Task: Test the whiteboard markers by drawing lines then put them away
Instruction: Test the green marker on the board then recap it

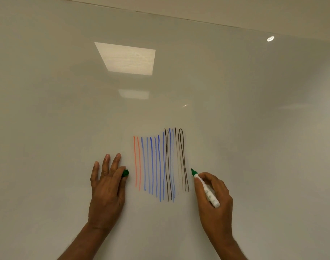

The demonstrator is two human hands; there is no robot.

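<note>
Green is untested: only red, blue and dark lines mark the whiteboard. My right hand grips the uncapped green marker beside them, my left hand pinches its cap. Stowing remains.

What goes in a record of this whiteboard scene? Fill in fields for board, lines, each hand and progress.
Board: whiteboard, glossy
Lines: two red lines, then blue lines, then mostly dark lines, all roughly vertical
Left hand: holds green cap, other fingers straight
Right hand: grips green marker, uncapped, tip pointing up, right of the lines
Progress: no green line visible yet
</note>
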